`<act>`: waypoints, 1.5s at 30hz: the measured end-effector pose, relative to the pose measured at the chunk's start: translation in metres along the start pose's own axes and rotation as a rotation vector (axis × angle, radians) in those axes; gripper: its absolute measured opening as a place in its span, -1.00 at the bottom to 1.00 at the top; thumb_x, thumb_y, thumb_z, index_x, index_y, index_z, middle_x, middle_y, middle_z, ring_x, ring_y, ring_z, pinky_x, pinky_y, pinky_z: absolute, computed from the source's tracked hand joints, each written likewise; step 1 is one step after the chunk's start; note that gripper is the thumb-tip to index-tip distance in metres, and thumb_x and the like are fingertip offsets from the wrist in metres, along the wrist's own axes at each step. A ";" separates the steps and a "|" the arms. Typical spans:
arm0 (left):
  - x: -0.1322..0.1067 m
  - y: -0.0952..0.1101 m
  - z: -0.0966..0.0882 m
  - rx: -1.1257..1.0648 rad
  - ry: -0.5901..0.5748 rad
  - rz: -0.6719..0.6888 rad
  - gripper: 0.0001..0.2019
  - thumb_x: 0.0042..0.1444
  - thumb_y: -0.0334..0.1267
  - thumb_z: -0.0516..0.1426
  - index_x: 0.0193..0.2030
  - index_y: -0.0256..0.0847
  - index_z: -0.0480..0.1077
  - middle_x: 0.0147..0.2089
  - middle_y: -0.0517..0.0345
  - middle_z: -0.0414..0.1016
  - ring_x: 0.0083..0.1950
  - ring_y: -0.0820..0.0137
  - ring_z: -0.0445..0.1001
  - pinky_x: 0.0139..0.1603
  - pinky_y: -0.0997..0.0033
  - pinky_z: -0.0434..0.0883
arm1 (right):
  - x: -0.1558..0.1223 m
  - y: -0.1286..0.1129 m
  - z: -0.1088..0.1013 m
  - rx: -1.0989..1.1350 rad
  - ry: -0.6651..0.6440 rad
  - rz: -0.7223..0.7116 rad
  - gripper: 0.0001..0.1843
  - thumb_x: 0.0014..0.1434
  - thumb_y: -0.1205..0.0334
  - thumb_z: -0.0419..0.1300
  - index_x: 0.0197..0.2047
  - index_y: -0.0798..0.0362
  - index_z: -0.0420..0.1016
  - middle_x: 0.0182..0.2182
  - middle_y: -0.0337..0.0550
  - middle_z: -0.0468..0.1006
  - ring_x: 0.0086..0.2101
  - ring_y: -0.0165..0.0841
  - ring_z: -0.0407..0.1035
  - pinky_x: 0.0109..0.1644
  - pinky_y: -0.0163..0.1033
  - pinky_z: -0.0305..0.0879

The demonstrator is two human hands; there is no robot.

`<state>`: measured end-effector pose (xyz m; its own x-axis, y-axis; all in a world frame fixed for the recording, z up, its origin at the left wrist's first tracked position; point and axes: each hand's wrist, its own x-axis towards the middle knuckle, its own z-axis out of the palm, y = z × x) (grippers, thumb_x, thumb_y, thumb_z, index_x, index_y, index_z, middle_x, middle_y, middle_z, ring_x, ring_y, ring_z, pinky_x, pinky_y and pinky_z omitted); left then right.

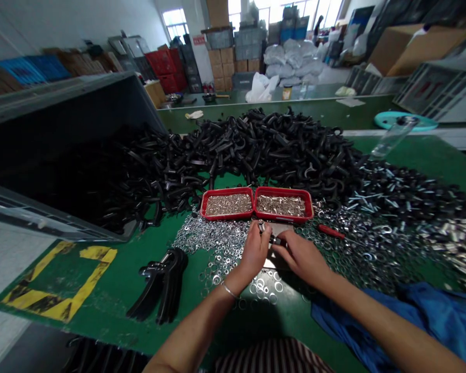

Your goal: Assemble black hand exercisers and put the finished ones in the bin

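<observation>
My left hand (253,252) and my right hand (301,256) meet over the green table (108,290), just in front of two red trays. Both are closed in a pinch on a small black part with a metal end (270,237) held between them. The left tray (227,203) and the right tray (283,204) are full of small metal fasteners. Several loose silver washers (217,243) lie spread under and around my hands. A thin bracelet circles my left wrist.
A big heap of black curved plastic parts (256,150) fills the table behind the trays. A short stack of them (163,282) lies left of my arm. A large dark bin (62,150) stands left. Red-handled tool (330,231), blue cloth (431,316), bolts (450,233) at right.
</observation>
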<state>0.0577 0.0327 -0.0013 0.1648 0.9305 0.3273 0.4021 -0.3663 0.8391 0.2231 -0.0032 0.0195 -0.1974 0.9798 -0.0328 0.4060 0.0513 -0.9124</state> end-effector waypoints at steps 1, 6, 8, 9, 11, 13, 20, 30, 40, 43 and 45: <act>-0.002 -0.001 0.000 0.011 -0.015 0.014 -0.80 0.41 -0.17 -0.11 -0.12 -0.19 0.26 -0.12 0.02 0.34 -0.04 0.30 0.38 0.07 0.24 0.34 | -0.001 0.001 0.001 0.048 -0.050 0.032 -0.59 0.24 -0.20 0.13 -0.23 0.01 0.34 -0.39 -0.17 0.52 -0.56 -0.43 0.29 -0.52 -0.32 0.17; -0.008 0.001 -0.006 -0.003 -0.097 0.067 -0.79 0.41 -0.15 -0.11 -0.14 -0.18 0.25 -0.11 0.04 0.34 -0.05 0.33 0.37 0.07 0.31 0.33 | -0.005 -0.001 0.002 0.147 -0.236 0.123 -0.59 0.35 -0.18 -0.03 -0.28 0.00 0.28 -0.47 -0.26 0.51 -0.62 -0.45 0.24 -0.54 -0.31 0.13; -0.004 0.002 -0.007 0.025 -0.070 0.012 -0.76 0.42 -0.15 -0.15 -0.12 -0.19 0.25 -0.12 0.03 0.35 -0.05 0.32 0.38 0.06 0.30 0.34 | -0.005 -0.003 0.001 0.015 -0.166 0.036 -0.63 0.36 -0.12 0.02 -0.29 0.00 0.31 -0.49 -0.26 0.51 -0.49 -0.38 0.37 -0.37 -0.28 0.25; 0.000 0.002 -0.006 0.069 -0.093 -0.003 -0.76 0.42 -0.15 -0.15 -0.11 -0.20 0.25 -0.12 0.03 0.35 -0.05 0.31 0.38 0.06 0.29 0.34 | -0.006 -0.002 0.000 -0.031 -0.168 0.016 -0.65 0.37 -0.09 0.01 -0.29 0.00 0.31 -0.52 -0.27 0.49 -0.45 -0.36 0.39 -0.31 -0.26 0.27; 0.008 -0.001 -0.001 0.208 -0.259 0.022 -0.78 0.40 -0.16 -0.10 -0.12 -0.21 0.28 -0.12 0.02 0.36 -0.06 0.28 0.39 0.05 0.26 0.35 | -0.007 0.002 -0.002 -0.110 -0.206 0.023 -0.69 0.39 -0.03 -0.01 -0.26 0.00 0.33 -0.52 -0.26 0.50 -0.43 -0.32 0.42 -0.25 -0.21 0.30; 0.016 -0.005 0.005 0.355 -0.497 0.105 -0.80 0.37 -0.19 -0.04 -0.17 -0.23 0.32 -0.14 0.02 0.37 -0.07 0.25 0.40 0.06 0.22 0.35 | -0.012 0.009 -0.006 -0.226 -0.175 0.039 -0.74 0.38 0.03 0.00 -0.18 0.01 0.37 -0.38 -0.17 0.57 -0.34 -0.26 0.47 -0.17 -0.16 0.32; 0.055 -0.001 0.013 0.494 -0.575 0.385 -0.72 0.33 -0.11 0.06 0.06 -0.21 0.37 0.04 0.00 0.43 0.10 0.23 0.35 0.16 0.17 0.30 | -0.065 0.055 -0.061 -0.466 0.063 0.079 -0.68 0.36 0.02 -0.01 -0.04 0.00 0.45 -0.10 -0.01 0.56 -0.10 -0.17 0.47 0.04 -0.06 0.35; 0.157 -0.006 0.043 0.974 -0.626 0.148 -0.87 0.09 -0.49 0.19 -0.25 -0.37 0.57 -0.24 -0.19 0.60 -0.07 0.16 0.57 0.04 0.29 0.41 | -0.095 0.082 -0.081 -0.644 -0.052 0.091 -0.65 0.33 -0.03 0.06 -0.04 -0.01 0.53 -0.13 -0.01 0.58 -0.12 -0.15 0.48 0.00 -0.06 0.39; 0.134 -0.008 0.041 0.909 -0.391 0.126 -0.71 0.32 -0.52 -0.11 0.03 -0.49 0.38 -0.04 -0.33 0.53 0.00 0.17 0.57 0.00 0.20 0.46 | -0.080 0.090 -0.080 -0.531 0.026 0.132 -0.64 0.30 -0.06 0.06 -0.24 0.04 0.50 -0.32 -0.04 0.56 -0.30 -0.20 0.47 -0.17 -0.13 0.38; 0.119 -0.006 0.025 0.657 -0.304 0.089 -0.77 0.36 -0.42 -0.09 0.00 -0.35 0.35 -0.08 -0.13 0.56 -0.08 0.30 0.59 -0.06 0.33 0.49 | -0.081 0.083 -0.086 -0.481 0.157 0.139 -0.68 0.25 -0.07 0.11 -0.21 0.03 0.44 -0.33 -0.05 0.56 -0.33 -0.20 0.46 -0.24 -0.13 0.39; 0.099 -0.007 0.012 0.242 -0.265 -0.005 -0.83 0.34 -0.34 -0.01 -0.02 -0.29 0.34 -0.15 -0.02 0.57 -0.16 0.35 0.61 -0.12 0.36 0.52 | -0.086 0.074 -0.090 -0.360 0.161 0.209 -0.67 0.23 -0.09 0.13 -0.15 0.00 0.38 -0.36 -0.10 0.56 -0.42 -0.23 0.46 -0.38 -0.16 0.39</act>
<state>0.0820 0.1276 0.0204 0.3771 0.9098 0.1731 0.6000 -0.3824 0.7027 0.3501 -0.0662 -0.0086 0.0517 0.9924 -0.1115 0.7128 -0.1149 -0.6919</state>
